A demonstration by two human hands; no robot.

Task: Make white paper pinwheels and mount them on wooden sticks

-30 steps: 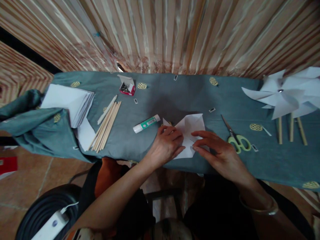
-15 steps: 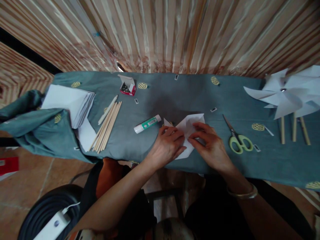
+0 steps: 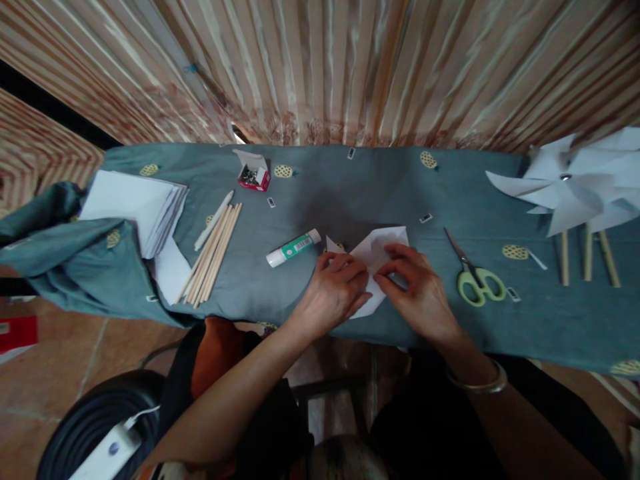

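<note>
At the near edge of the table, both hands meet over a folded white paper (image 3: 374, 248) that lies on the grey-green cloth (image 3: 350, 193), just right of a glue stick (image 3: 293, 247). The left hand (image 3: 333, 293) rests on the sheet's left half with its fingers bent and packed close. Whether they grip or only press cannot be told, since the hand hides the paper beneath it. The right hand (image 3: 423, 293), a bangle (image 3: 477, 383) at its wrist, curls its fingers inward, and thumb and forefinger pinch a flap near the middle. The fold itself is covered.

Only the paper's upper points and one lower tip show. Scissors (image 3: 473, 277) lie just right of the right hand, with bare cloth between. Further left are wooden sticks (image 3: 213, 253) and a paper stack (image 3: 135, 203), where the cloth bunches and drops off the table's end. Beyond, a small open box (image 3: 253, 175) holds contents too small to name. Finished pinwheels (image 3: 575, 193) are cut off by the right border. A striped curtain (image 3: 325, 67) closes off the far edge.
</note>
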